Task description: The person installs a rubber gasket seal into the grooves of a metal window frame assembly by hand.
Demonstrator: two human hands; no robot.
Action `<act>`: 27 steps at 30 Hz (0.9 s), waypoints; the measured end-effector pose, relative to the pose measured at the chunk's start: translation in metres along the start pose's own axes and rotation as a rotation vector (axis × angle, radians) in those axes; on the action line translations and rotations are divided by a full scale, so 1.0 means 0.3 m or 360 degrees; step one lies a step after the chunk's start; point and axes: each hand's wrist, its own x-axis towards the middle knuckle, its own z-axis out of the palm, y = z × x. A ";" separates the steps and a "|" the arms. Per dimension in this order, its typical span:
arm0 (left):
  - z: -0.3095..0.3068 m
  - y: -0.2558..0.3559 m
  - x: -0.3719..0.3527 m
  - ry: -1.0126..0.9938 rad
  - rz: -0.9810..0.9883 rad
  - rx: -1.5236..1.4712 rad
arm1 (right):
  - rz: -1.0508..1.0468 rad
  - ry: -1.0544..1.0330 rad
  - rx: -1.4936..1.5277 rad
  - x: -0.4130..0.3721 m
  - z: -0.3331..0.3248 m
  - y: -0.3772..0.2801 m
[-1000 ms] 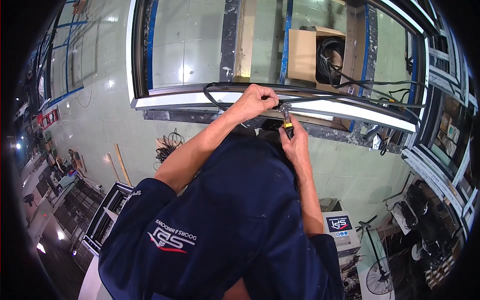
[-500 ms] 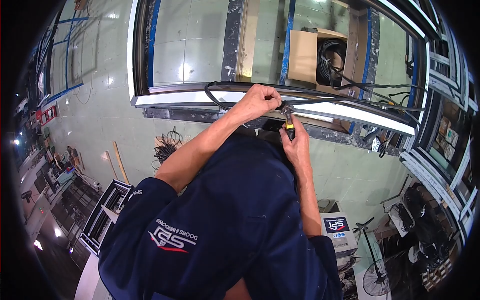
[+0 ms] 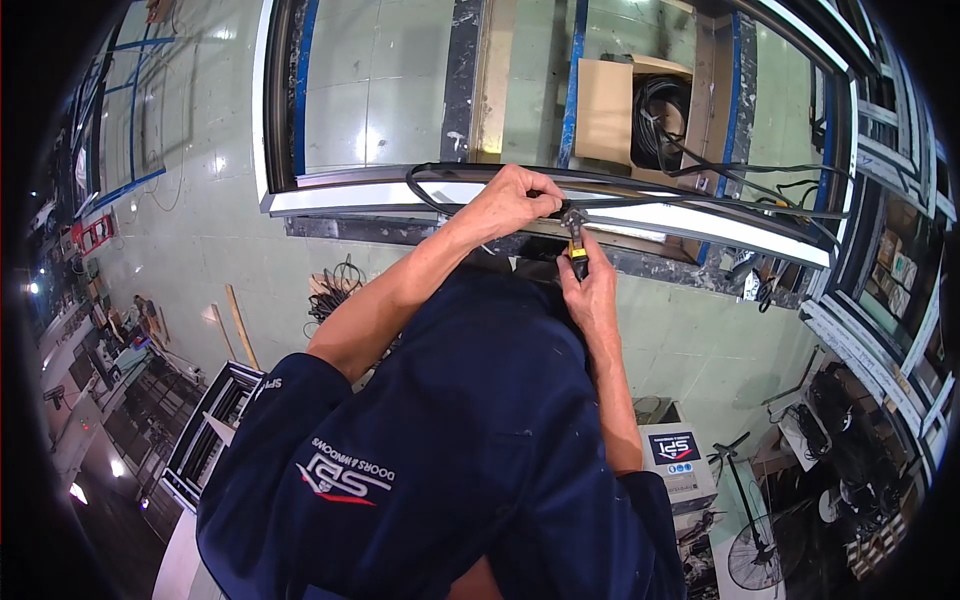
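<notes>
My left hand (image 3: 517, 203) is closed in a pinch on a black rubber gasket strip (image 3: 640, 201) over the near rail of a white and black window frame (image 3: 370, 196). The strip bends back in a loop (image 3: 418, 185) left of this hand. My right hand (image 3: 592, 290) is wrapped round the yellow and black handles of a pair of pliers (image 3: 575, 243). Their metal head points away from me, close to the left fingertips and beside the strip. The fingers partly cover both the strip's end and the handles.
A cardboard box (image 3: 604, 110) with coiled black strip (image 3: 660, 122) sits within the frame's opening. Blue-edged supports (image 3: 568, 100) run under the frame. More profiles are stacked on a rack (image 3: 870, 340) at right. Tangled black strips (image 3: 338, 290) lie on the floor at left.
Both hands stay almost in the same place. The pliers' head has shifted very slightly, still by the left fingertips.
</notes>
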 end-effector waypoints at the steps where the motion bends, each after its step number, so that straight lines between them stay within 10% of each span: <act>1: 0.002 -0.016 0.004 0.0001 0.0027 -0.0002 | -0.0009 0.0007 -0.0007 -0.001 0.001 0.000; 27: 0.005 -0.035 0.022 -0.0001 0.0028 0.0000 | -0.0010 0.0064 -0.0091 0.003 0.011 0.002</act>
